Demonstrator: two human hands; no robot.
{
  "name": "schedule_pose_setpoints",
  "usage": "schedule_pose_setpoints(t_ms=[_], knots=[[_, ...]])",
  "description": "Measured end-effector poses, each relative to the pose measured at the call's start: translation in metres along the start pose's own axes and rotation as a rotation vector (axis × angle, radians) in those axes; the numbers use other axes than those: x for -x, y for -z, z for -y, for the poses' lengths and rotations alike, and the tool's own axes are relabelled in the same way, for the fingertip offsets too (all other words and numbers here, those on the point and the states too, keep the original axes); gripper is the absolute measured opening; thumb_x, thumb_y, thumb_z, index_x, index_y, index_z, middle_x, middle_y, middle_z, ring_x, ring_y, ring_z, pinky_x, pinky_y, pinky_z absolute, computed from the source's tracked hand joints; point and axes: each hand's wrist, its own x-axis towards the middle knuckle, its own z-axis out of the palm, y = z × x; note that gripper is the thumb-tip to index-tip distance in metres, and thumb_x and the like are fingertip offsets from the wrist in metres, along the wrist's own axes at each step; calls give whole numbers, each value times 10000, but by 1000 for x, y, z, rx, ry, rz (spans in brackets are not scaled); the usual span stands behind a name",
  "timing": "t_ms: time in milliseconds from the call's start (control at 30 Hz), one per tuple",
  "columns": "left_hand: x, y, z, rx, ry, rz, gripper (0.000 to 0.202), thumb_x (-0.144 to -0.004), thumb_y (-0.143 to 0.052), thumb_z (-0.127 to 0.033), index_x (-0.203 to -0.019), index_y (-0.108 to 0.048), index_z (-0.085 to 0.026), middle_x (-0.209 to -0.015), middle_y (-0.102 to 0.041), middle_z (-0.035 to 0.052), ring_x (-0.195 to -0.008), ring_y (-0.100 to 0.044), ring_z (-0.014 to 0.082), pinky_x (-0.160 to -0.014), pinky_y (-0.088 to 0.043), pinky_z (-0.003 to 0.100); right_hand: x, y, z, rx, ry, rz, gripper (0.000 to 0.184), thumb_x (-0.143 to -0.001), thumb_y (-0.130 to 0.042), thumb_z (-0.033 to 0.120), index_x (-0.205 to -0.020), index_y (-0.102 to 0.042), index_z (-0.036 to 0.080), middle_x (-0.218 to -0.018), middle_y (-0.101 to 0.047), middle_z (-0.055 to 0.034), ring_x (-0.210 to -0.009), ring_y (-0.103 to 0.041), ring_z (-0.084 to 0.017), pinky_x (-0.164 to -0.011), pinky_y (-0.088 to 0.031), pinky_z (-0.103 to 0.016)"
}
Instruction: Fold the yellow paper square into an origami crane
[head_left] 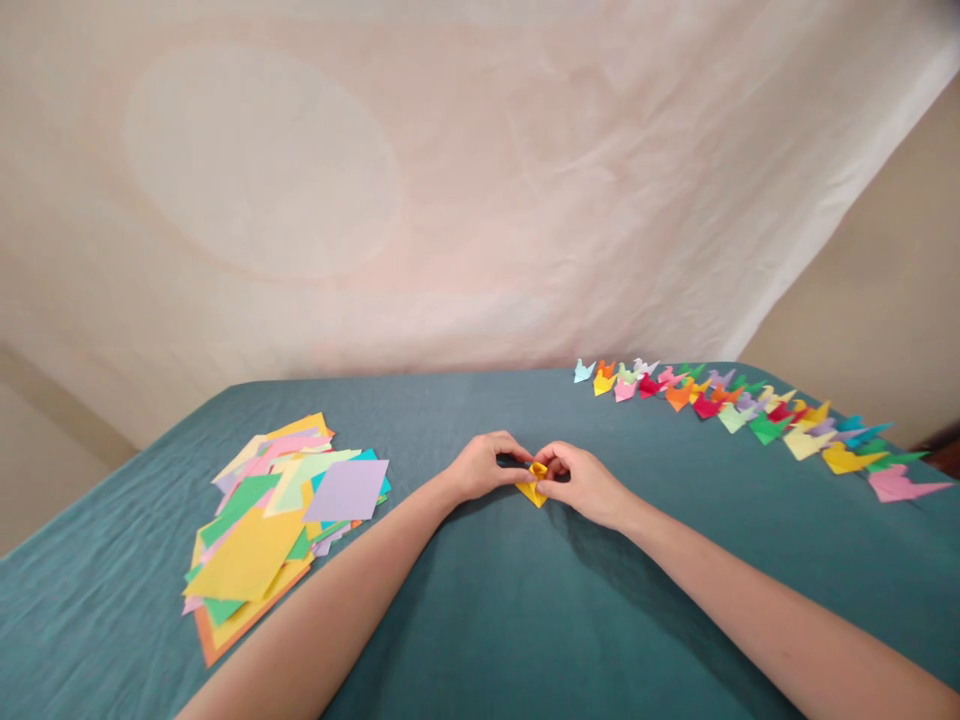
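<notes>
One yellow paper (535, 494), left hand (481, 467) and right hand (583, 484) each pinching it — likely mid-fold; the next crease calls for steady pressure.

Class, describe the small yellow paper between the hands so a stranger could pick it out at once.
On the dark teal tablecloth, look between the loose sheets on the left and the folded birds on the right. There the left hand and right hand meet at a small yellow folded paper. Unlike the sheets and birds, it alone is held in fingers.
</notes>
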Motion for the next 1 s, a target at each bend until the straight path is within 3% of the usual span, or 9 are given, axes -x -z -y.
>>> schedule_pose_setpoints(t_ms=[267, 567, 800, 1000], knots=[[5, -4, -2, -39, -3, -36, 210, -753, -660, -312, -914, -692, -183, -864, -641, 32, -809, -588, 144, -765, -440, 236, 1, 4, 1, -5, 25, 47, 249, -685, -616, 170, -928, -563, 172, -744, -612, 13, -674, -587, -132, -650, -468, -261], [4, -6, -1, -75, -4, -42, 223, -748, -665, -339, -907, -697, -185, -864, -647, 38, -832, -586, 157, -773, -438, 245, 0, 5, 3, -14, -2, 61, 148, -783, -539, 228, -906, -586, 161, -777, -645, -26, -697, -607, -147, -639, -473, -258], [4, -8, -3, -83, 13, -57, 200, -739, -670, -321, -887, -699, -191, -872, -647, 34, -853, -588, 158, -796, -439, 247, 2, -1, 7, 93, 89, -63, 148, -805, -505, 210, -817, -647, 171, -822, -616, -37, -711, -582, -143, -645, -453, -258], [5, -10, -5, -104, 29, -81, 189, -728, -671, -293, -878, -700, -183, -861, -643, 33, -827, -588, 151, -778, -446, 241, 6, -6, 5, 100, 147, -126, 156, -795, -507, 191, -850, -652, 170, -818, -609, -38, -709, -580, -145, -651, -454, -261]])
